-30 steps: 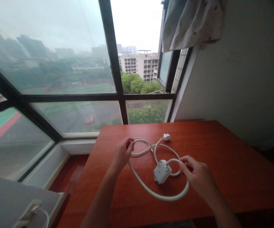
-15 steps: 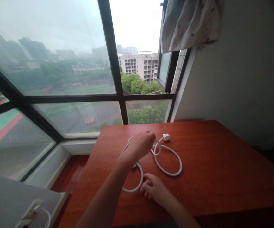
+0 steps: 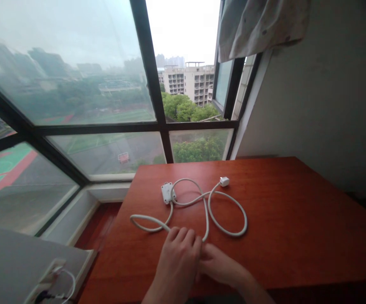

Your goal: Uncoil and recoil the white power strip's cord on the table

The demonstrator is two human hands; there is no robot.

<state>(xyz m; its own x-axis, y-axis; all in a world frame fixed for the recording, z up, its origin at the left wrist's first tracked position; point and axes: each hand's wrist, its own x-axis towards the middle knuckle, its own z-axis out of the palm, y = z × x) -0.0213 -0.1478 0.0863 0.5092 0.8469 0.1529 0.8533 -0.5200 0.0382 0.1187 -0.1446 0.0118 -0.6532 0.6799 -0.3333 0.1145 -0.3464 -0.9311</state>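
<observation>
A white power cord [image 3: 245, 219] lies in loose loops on the reddish-brown table. Its plug [image 3: 224, 181] rests toward the far side, and a white rectangular box [image 3: 167, 193] with the cord around it lies to the left. Close to the near edge, my left hand [image 3: 180, 257] is closed around the cord, with one stretch running in from the left loop. My right hand [image 3: 219, 265] meets it from the right, fingers curled where another stretch comes down between the hands. Those right fingertips are partly hidden behind the left hand.
The wooden table [image 3: 297, 219] extends right toward a grey wall. Dark-framed windows [image 3: 160, 126] stand behind it, one pane swung out, with a curtain [image 3: 262, 29] above. At lower left a wall socket [image 3: 54, 270] has cables plugged in.
My left hand has come back from the table's middle toward the near edge, uncovering the white box. It now meets my right hand, and a new cord loop reaches out to the left.
</observation>
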